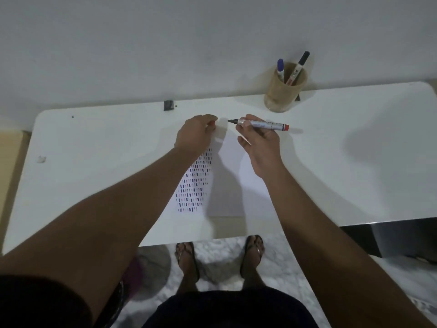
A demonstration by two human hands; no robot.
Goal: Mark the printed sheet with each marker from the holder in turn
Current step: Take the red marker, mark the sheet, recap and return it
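Observation:
A printed sheet (pixel 227 185) with rows of small blue and red dashes lies at the table's middle. My right hand (pixel 260 147) holds an uncapped red marker (pixel 262 124) level above the sheet's far end, tip pointing left. My left hand (pixel 195 134) is closed around a small red cap (pixel 213 124), a short gap left of the tip. A tan round holder (pixel 283 91) stands at the back right with a blue marker (pixel 280 68) and a black-capped marker (pixel 299 67) in it.
The white table (pixel 94 143) stands against a pale wall. A small black block (pixel 168 105) sits at its far edge. A small chip (pixel 42 159) lies near the left edge. My sandalled feet (pixel 220 256) show below the near edge.

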